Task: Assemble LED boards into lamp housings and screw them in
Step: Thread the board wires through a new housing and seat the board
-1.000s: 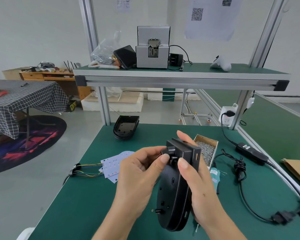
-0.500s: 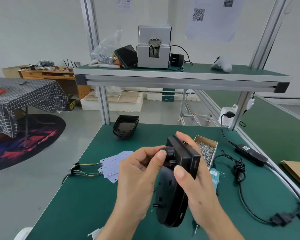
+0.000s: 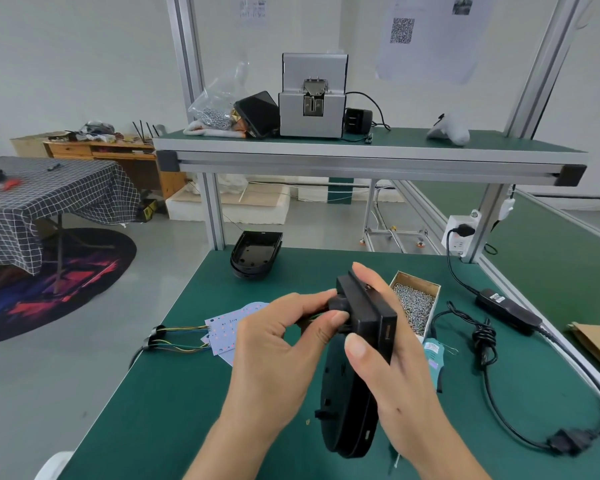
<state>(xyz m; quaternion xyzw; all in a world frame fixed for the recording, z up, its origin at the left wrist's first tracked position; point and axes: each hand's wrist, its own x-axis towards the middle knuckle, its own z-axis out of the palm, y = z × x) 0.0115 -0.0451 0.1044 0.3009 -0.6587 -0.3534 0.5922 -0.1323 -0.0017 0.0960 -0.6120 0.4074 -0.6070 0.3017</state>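
Head view: a black lamp housing (image 3: 352,393) is held on edge above the green tabletop (image 3: 174,403), its boxy end up and its rounded end down near the front edge. The right hand (image 3: 395,372) grasps it from the right, thumb across the near face and fingers wrapped behind the boxy end. The left hand (image 3: 278,355) pinches a small black knob-like part (image 3: 338,303) on the housing's left side between thumb and forefinger, the other fingers curled beneath.

Taking the held housing as the landmark: left of it, partly hidden by the left hand, lie pale LED boards (image 3: 227,327) flat on the tabletop, with yellow, green and blue wires (image 3: 177,339) running further left toward the table edge. Beyond it and to the left, at the far edge of the tabletop, a second black housing (image 3: 255,252) sits with its open side up. Just right of it stands an open cardboard box of screws (image 3: 416,304), and nearer, a teal tool (image 3: 433,355) peeks out behind the right hand. Further right, a black power adapter (image 3: 508,311) and its coiled cable (image 3: 485,341) lie on the tabletop. Above and behind, on the shelf (image 3: 361,157), stand a grey metal machine (image 3: 312,98), a clear bag of screws (image 3: 215,109) and a white object (image 3: 447,131).
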